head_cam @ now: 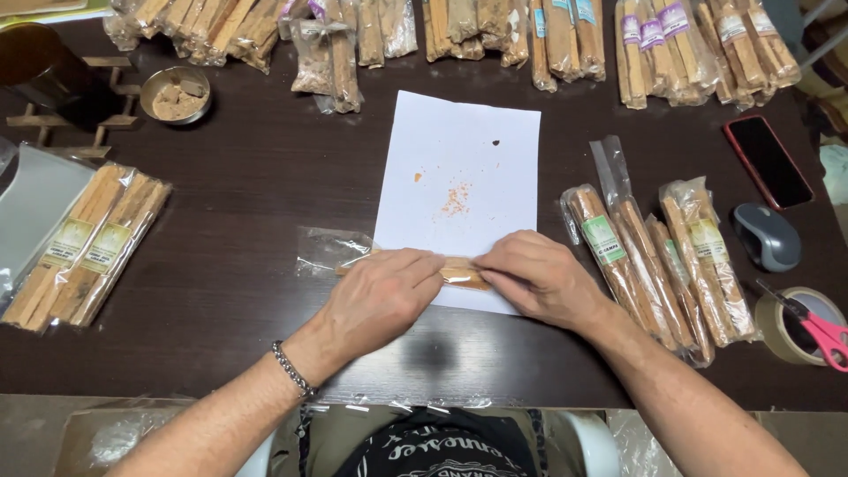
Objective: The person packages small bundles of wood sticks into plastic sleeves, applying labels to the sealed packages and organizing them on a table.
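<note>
**Both hands press a bagged wood stick at the sheet's lower edge**

The left hand (382,296) lies palm down, fingers together and extended, pressing the clear bag of wooden sticks (402,263) flat against the dark table (230,221). The right hand (534,276) meets it from the other side, fingertips pinching the bag's end. The bag lies crosswise over the bottom edge of the white paper sheet (464,150), which carries orange crumbs (455,200).

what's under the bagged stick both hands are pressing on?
The clear bag with the wood stick lies across the lower edge of the white paper sheet, on the dark table. The left hand and right hand cover most of the stick and that paper edge.
</note>
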